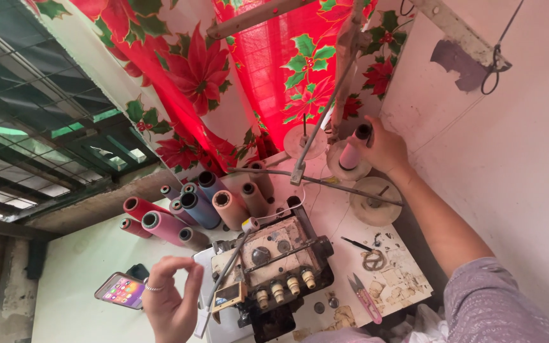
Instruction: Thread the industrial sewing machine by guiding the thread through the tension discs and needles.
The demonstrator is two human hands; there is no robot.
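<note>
Right hand (386, 147), upper right of centre, fingers wrapped round a pink thread cone (351, 152) w/ dark core top; cone stands on a round stand disc (344, 170), just left of the palm. Second disc (376, 202) sits empty-looking below it, near the forearm. Left hand (171, 298), bottom left-centre, thumb & forefinger curled toward each other, tips nearly pinched; can't tell if a thread is between them. Ring on one finger. Overlock sewing machine (274, 263) just right of that hand, bottom centre. Phone (121, 290) w/ lit screen lies just left of left hand. Cluster of thread cones (201, 206), pink/blue/tan, mid-frame above machine. Pink snips (365, 297) on table (84, 267), lower right.
</note>
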